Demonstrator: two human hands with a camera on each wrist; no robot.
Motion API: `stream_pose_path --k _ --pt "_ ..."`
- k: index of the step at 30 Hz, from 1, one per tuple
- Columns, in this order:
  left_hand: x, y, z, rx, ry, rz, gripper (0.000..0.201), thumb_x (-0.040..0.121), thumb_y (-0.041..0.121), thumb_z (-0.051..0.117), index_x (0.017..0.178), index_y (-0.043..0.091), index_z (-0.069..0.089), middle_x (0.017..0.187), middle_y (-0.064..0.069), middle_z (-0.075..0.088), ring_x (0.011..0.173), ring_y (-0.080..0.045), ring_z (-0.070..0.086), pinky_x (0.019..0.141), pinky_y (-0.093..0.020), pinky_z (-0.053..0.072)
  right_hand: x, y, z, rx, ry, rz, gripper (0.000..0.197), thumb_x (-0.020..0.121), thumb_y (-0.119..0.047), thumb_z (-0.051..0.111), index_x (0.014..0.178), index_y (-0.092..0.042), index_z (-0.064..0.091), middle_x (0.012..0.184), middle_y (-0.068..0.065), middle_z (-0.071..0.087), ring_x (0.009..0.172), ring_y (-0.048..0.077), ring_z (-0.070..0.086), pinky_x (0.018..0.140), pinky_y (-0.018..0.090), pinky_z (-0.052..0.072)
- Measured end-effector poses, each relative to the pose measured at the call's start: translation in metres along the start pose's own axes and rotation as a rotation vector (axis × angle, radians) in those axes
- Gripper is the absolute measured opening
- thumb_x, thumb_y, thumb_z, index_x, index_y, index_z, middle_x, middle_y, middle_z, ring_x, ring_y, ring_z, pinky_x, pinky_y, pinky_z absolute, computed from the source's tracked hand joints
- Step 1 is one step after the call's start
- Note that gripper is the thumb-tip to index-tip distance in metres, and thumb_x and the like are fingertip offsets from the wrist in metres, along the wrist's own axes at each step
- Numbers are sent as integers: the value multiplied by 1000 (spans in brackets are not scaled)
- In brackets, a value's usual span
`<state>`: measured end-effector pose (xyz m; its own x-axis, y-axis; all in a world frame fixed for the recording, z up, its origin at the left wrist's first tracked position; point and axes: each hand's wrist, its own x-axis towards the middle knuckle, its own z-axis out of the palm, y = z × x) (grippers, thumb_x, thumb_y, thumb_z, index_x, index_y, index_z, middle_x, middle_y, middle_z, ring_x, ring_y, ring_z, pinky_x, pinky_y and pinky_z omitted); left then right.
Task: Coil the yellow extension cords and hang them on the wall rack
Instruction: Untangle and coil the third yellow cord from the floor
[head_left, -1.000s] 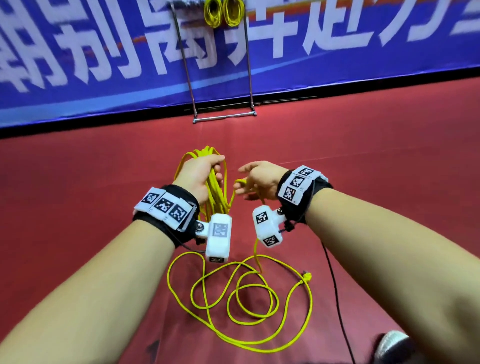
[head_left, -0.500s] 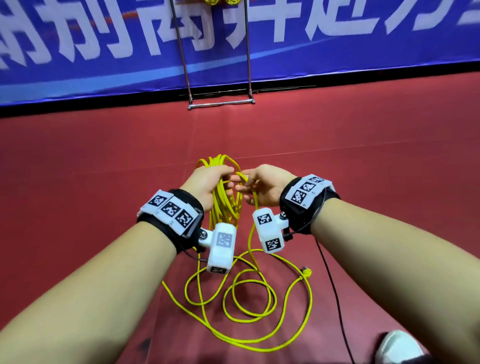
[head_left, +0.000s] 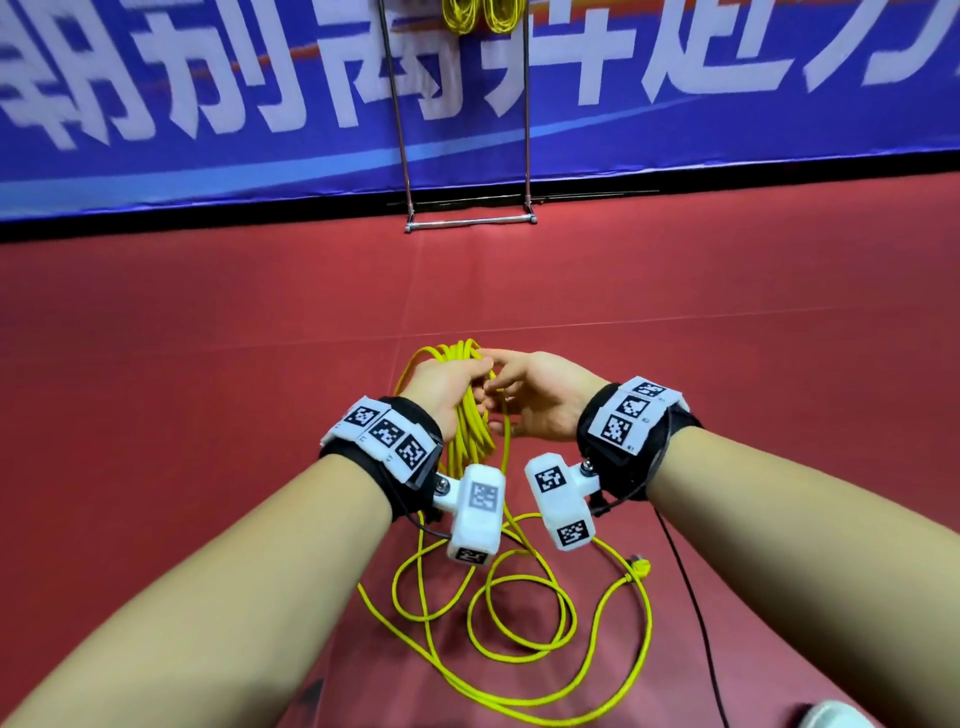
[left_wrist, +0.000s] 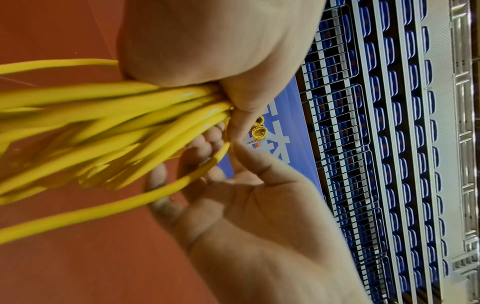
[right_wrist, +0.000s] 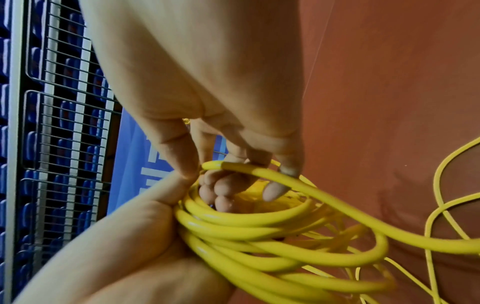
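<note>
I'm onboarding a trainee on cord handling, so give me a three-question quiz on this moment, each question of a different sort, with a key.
1. True or false: the left hand grips a bundle of yellow loops.
2. Multiple choice: where is the cord's plug end? A) in the right hand's grip B) on the red floor C) on the rack
3. Fill in: the coils already hung on the wall rack number ___.

Key: 1 true. 2 B; it lies on the floor with the loose loops. 3 two; the right hand only guides a single strand toward the bundle.
</note>
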<state>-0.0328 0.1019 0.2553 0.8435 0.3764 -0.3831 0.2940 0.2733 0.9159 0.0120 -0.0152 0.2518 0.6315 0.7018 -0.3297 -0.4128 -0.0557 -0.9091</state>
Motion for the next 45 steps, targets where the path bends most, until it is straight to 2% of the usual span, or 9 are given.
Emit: stream_pose_path --k 4,8,14,18,21,25,28,37,45 --pt "1 2 -5 -92 19 5 19 93 6 62 74 7 58 54 -7 53 35 -18 49 41 -29 49 0 1 10 -107 -49 -75 52 87 12 41 114 -27 61 76 -1 54 57 11 50 55 24 33" --pt "2 8 -14 -80 38 3 10 89 7 65 79 6 62 60 -10 51 44 -21 49 51 -36 50 2 0 8 -139 -100 -124 49 86 14 49 119 -20 58 78 3 61 61 18 53 59 26 43" --pt "7 19 -26 -143 101 63 22 89 10 61 69 10 54 54 -7 43 34 -16 40 43 -20 38 6 16 -14 -385 -54 -137 14 89 6 58 88 -8 57 69 11 64 72 22 43 62 28 39" --pt "9 21 -35 -235 74 63 21 93 11 57 72 13 53 60 -3 45 36 -12 40 41 -19 35 1 33 -29 -561 -62 -91 10 98 -10 56 95 -1 60 68 6 64 68 25 58 66 30 47" --pt "12 19 -42 -237 67 31 21 95 15 55 74 15 53 62 1 49 37 -11 39 42 -19 33 -2 33 -35 -482 45 -79 18 101 -21 53 96 -8 65 62 3 56 54 17 53 56 27 48" --pt "15 15 -54 -279 56 0 20 95 12 51 76 16 51 61 2 53 37 -11 38 42 -16 33 -1 23 -44 -346 315 -153 21 102 -25 50 100 -14 68 58 2 42 44 12 32 45 17 24" --pt "14 12 -58 -240 28 -12 20 96 12 49 77 15 52 57 4 55 40 -10 44 45 -20 36 0 16 -45 -312 419 -145 24 101 -23 49 108 -8 65 58 3 40 44 13 28 45 16 19" --pt "20 9 -53 -181 103 -13 24 95 15 57 72 16 50 50 5 48 36 -10 40 50 -25 34 -3 6 -21 -380 353 -119 14 90 3 42 88 -11 45 61 17 61 38 16 33 43 16 24" --pt "24 5 -51 -235 158 6 32 96 26 60 68 14 51 48 4 48 40 -12 47 52 -26 40 -13 -7 -18 -591 264 -54 11 84 1 48 88 -7 55 60 18 63 38 16 27 44 17 21"
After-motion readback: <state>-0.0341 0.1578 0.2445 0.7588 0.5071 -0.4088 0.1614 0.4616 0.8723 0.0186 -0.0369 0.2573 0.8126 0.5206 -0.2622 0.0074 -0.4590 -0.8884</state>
